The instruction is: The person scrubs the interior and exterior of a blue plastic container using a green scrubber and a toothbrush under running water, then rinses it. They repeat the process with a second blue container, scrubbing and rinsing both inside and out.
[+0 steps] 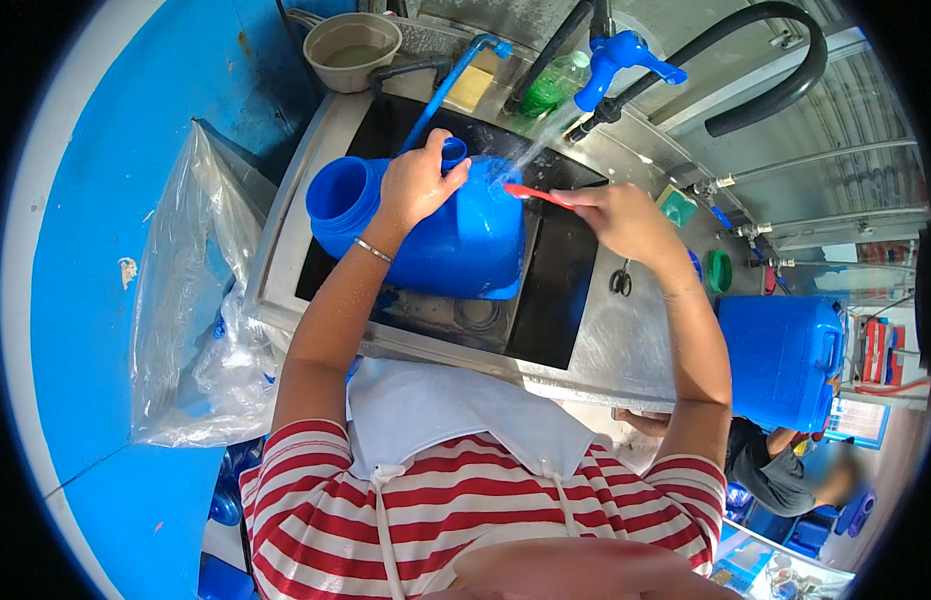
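Observation:
A blue plastic jug (458, 255) lies tilted over the sink, its wide mouth facing left. My left hand (424, 180) grips its top beside the small blue spout (453, 152). A red-handled tool, possibly a brush (539, 195), is held in my right hand (619, 221), its far end against the jug's right end. Its working head cannot be made out. Water runs from the blue tap (619, 64) onto the jug near that end. Beneath lies the sink with black panels (559, 292).
A grey dipper (353, 52), yellow sponge (469, 88) and green-tinted bottle (555, 82) stand behind the sink. Scissors (620, 280) and a green lid (720, 271) lie right. Clear plastic bags (187, 315) hang left. Another person (780, 472) is near a large blue container (780, 360).

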`<state>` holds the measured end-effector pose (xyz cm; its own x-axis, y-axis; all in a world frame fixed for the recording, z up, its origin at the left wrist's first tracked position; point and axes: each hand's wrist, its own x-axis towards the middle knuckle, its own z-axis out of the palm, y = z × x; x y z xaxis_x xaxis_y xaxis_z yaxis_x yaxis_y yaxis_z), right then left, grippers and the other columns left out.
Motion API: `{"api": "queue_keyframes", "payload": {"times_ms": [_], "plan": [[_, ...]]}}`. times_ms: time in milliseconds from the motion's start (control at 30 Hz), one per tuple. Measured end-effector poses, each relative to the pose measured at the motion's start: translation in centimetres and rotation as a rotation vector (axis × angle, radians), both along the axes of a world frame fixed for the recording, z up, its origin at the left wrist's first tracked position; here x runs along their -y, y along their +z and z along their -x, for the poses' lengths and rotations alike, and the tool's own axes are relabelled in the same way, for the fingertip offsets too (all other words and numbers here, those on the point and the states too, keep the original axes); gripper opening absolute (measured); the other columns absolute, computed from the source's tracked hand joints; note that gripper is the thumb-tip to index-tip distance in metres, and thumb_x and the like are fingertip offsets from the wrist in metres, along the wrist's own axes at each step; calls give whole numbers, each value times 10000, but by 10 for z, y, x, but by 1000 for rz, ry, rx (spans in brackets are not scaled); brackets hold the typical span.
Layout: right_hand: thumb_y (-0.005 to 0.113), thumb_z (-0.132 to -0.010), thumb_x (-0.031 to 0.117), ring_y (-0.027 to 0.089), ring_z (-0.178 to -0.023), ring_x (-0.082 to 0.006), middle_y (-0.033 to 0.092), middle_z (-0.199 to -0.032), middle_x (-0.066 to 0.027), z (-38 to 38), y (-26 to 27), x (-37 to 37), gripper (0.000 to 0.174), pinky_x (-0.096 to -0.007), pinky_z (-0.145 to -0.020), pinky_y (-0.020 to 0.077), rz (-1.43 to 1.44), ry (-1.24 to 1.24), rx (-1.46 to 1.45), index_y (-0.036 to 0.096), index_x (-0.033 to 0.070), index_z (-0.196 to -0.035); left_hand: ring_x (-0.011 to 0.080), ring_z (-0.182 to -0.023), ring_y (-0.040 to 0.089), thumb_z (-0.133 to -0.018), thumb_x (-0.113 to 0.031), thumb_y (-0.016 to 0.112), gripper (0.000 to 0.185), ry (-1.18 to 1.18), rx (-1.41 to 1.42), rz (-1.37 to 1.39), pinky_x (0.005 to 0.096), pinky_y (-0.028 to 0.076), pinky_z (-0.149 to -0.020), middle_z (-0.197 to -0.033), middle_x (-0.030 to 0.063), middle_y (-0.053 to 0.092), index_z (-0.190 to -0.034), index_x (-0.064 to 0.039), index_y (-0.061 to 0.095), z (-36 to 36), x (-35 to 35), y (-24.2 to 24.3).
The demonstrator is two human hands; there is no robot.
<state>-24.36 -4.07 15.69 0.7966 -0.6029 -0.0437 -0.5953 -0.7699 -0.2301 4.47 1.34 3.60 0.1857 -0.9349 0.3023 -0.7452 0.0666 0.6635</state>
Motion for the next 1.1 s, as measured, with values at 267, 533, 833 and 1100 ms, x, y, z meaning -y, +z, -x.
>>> {"api": "queue_keyframes", "payload": {"times_ms": [267,533,833,1100], "plan": [[667,-842,303,671,-735,-286,630,-833,-97,-89,25,14,255,-409,-674,522,665,465,-43,707,60,-780,388,-735,685,-872,-416,648,446,11,29,5,484,540,-660,-754,179,692,-1146,-79,549,-1,-4,3],[614,-846,110,669,-721,-318,650,-807,-145,-54,50,7,350,-429,-636,532,385,114,-448,740,244,-1143,403,-753,684,-875,-409,649,453,60,0,-51,500,541,-676,-775,204,690,-1149,-61,554,2,2,9],[561,-893,110,683,-661,-330,645,-746,-144,-56,15,-24,372,-440,-581,559,321,48,-240,671,224,-1229,394,-739,693,-893,-411,615,439,162,10,-71,490,557,-671,-748,203,689,-1104,-32,549,11,7,11],[645,-865,88,667,-705,-336,660,-802,-139,-28,-27,-31,387,-424,-610,543,375,-71,132,671,212,-1230,408,-754,689,-896,-408,608,428,149,3,-87,512,552,-692,-770,213,690,-1100,-38,540,17,2,16]]}}
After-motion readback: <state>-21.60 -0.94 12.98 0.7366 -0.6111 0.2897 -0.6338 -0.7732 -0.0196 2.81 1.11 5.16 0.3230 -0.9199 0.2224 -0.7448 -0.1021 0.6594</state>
